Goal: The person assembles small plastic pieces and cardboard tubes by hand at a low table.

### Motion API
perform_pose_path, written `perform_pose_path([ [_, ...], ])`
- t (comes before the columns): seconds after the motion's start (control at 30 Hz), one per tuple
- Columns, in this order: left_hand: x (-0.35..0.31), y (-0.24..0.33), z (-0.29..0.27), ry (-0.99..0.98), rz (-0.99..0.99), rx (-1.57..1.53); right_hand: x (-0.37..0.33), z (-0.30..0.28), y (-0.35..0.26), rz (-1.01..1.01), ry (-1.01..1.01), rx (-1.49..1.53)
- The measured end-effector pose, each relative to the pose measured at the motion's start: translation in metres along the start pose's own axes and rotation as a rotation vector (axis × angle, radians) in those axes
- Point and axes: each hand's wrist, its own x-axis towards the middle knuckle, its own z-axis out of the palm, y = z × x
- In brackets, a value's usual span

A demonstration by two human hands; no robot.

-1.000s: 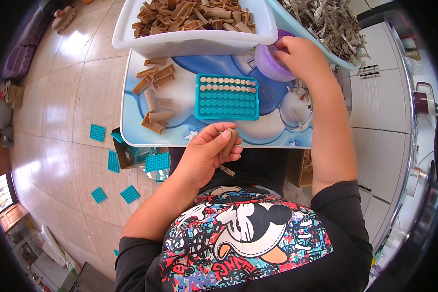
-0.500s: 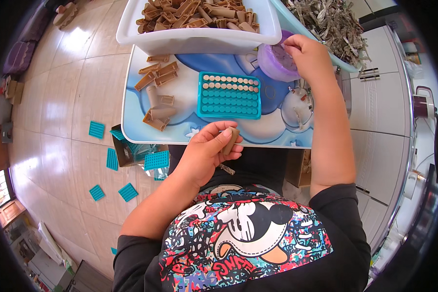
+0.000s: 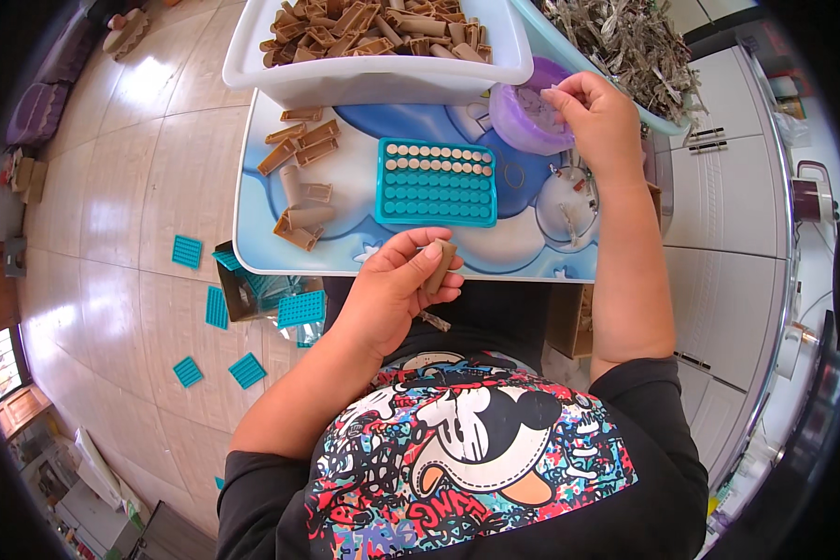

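Note:
My left hand (image 3: pixel 406 280) is closed around a small tan half-round plastic piece (image 3: pixel 441 266) at the near edge of the table. At the purple bowl (image 3: pixel 506 117), my right hand (image 3: pixel 599 117) is closed in a pinch over the right rim. A small pale scrap seems to be between its fingertips, too small to name. More pale, thin bits lie inside the bowl. Between my hands sits a teal tray (image 3: pixel 437 222) of round slots, its two far rows filled with cream discs (image 3: pixel 439 150).
Several tan plastic pieces (image 3: pixel 299 149) lie on the left of the blue patterned table (image 3: pixel 345 266). A white tub (image 3: pixel 373 79) of similar pieces stands behind. Beside it is a light-blue basin (image 3: pixel 667 121) of dark strips. Teal trays (image 3: pixel 247 370) are scattered on the floor at left.
My right hand's fingers have come up slightly from inside the bowl, and a pale scrap now shows at the fingertips. The left hand still holds the tan piece in nearly the same spot.

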Motion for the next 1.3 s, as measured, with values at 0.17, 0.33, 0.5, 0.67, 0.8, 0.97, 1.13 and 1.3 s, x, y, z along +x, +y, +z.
perform_pose_path([
  [0.17, -0.001, 0.002, 0.001, 0.007, 0.004, -0.005, -0.003, -0.001, 0.0, 0.012, 0.087, 0.004],
  [0.33, 0.0, 0.001, -0.002, 0.001, 0.011, -0.119, -0.019, -0.002, -0.011, -0.121, 0.158, -0.017],
  [0.5, 0.002, -0.001, -0.009, -0.02, 0.022, -0.204, -0.077, 0.01, -0.045, -0.439, -0.013, 0.087],
  [0.67, 0.004, -0.004, -0.009, -0.073, -0.014, -0.212, -0.132, 0.034, -0.052, -0.364, -0.141, 0.23],
  [0.8, 0.003, -0.006, -0.011, -0.096, 0.004, -0.199, -0.14, 0.043, -0.049, -0.354, -0.135, 0.251],
  [0.97, 0.002, -0.006, -0.009, -0.082, 0.035, -0.173, -0.14, 0.042, -0.05, -0.397, -0.123, 0.203],
  [1.13, 0.002, -0.006, -0.009, -0.07, 0.018, -0.193, -0.141, 0.042, -0.047, -0.439, -0.128, 0.162],
  [1.3, 0.0, -0.005, -0.006, -0.044, 0.029, -0.175, -0.14, 0.041, -0.046, -0.451, -0.169, 0.114],
])
